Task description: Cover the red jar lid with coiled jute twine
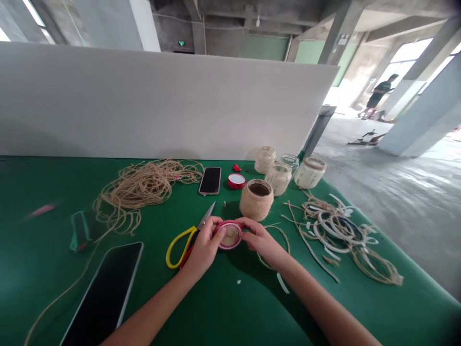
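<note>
The left hand (206, 244) and right hand (262, 240) pinch opposite edges of a red-rimmed lid (230, 236), thumbs and fingers closed on it, just on the near side of the twine-wrapped jar (255, 205). Tan fibre covers the lid's round middle inside the glossy rim. Both forearms angle inward, the left thumb lying over the rim. Scissors (197, 228) lie left of the jar; far beyond it, a green sign (181, 43) glows, too small to read.
</note>
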Motion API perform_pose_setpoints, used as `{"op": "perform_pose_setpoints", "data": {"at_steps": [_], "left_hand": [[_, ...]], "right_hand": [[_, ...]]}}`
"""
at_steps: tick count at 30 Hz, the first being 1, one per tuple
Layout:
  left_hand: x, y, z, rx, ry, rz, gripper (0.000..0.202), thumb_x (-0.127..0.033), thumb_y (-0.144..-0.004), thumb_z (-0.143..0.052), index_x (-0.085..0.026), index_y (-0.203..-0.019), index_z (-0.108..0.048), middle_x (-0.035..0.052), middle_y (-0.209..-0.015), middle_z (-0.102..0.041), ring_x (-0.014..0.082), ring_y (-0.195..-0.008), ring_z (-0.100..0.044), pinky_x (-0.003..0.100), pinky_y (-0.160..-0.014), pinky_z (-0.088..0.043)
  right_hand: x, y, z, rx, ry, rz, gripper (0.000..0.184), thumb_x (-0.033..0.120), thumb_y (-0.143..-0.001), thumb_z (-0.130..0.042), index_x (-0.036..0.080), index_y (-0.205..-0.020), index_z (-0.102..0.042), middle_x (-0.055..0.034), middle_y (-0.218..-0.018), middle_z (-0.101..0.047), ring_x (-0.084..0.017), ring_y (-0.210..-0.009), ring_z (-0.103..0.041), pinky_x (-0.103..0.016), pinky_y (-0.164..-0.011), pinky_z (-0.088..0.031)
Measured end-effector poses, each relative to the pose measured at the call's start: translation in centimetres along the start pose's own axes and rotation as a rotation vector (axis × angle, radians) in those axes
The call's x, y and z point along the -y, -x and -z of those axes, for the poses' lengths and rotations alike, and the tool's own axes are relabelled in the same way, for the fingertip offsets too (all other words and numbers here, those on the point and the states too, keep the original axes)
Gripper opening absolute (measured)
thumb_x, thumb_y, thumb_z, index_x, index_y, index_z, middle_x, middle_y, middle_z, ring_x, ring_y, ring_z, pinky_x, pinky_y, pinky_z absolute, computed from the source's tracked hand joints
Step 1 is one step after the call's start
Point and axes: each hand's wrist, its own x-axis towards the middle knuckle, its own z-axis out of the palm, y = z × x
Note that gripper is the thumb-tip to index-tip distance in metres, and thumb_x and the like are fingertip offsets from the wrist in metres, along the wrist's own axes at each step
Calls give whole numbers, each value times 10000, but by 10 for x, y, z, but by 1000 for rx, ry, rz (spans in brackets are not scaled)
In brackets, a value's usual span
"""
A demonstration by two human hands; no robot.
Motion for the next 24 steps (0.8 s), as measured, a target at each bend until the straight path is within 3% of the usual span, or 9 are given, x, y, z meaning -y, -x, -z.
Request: {"op": "perform_pose_setpoints", "data": {"at_steps": [7,17,21,24], "left_hand": [[0,-2,0,-29,153,85,193,-342,-781,-553,-201,-865,-452,-49,-665,-502,77,-564,-467,174,-529,-365],[1,-1,-2,-26,377,118,224,-343,-764,-577,-196,-866,-443,-26,-728,-551,109,-629,-543,224,-592,-437],[0,-2,-3,-29,358,144,249,-372,-748,-585,-185,-857,-463,-16,-741,-560,120,-635,-553,238,-589,-449],[-1,-4,-2,-19,225,155,273,-398,-757,-565,-179,-905,-496,8,-784,-581,141,-670,-563,240,-578,-449]], "right_hand": [[-3,-1,0,18,-57,-33,188,229,-779,-486,187,-946,-562,45,-624,-429,-57,-460,-305,-175,-389,-213],[-10,-4,1,37,-56,-6,244,395,-824,-490,164,-878,-547,52,-598,-369,-57,-468,-302,-171,-389,-216],[-12,-5,2,15,37,78,232,382,-828,-497,159,-842,-560,36,-616,-404,-69,-505,-343,-174,-411,-267],[-12,-5,2,11,100,116,223,359,-844,-483,154,-850,-572,25,-637,-441,-77,-529,-371,-178,-442,-305]]}}
